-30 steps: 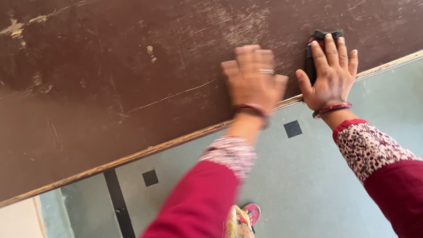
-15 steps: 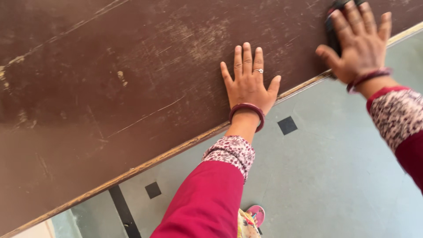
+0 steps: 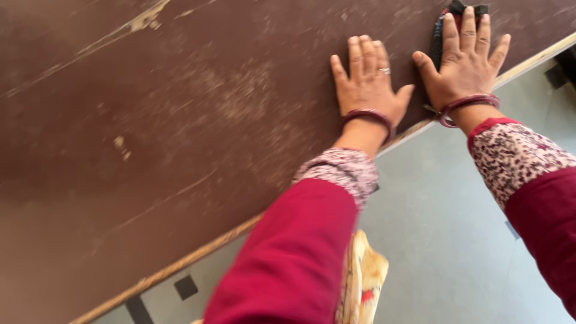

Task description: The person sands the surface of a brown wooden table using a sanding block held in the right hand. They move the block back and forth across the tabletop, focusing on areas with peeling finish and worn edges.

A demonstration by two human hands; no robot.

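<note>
A large dark brown board [image 3: 150, 132] with scuffed, pale patches fills most of the view. My left hand [image 3: 367, 81] lies flat on it near its lower edge, fingers spread, a ring on one finger and a dark red bangle at the wrist. Right beside it, my right hand [image 3: 465, 60] presses a small dark sanding block [image 3: 447, 27] against the board; only the block's upper corner and left side show past the fingers. Both arms wear red sleeves with patterned cuffs.
The board's pale wooden edge [image 3: 528, 63] runs diagonally from lower left to upper right. Below it is a grey tiled floor [image 3: 444, 240] with small dark square insets [image 3: 185, 287]. Patterned cloth [image 3: 363, 282] hangs under my left arm.
My right hand with the block came back left and now sits close beside my left hand. The view has shifted, so both hands appear further right and higher on the board.
</note>
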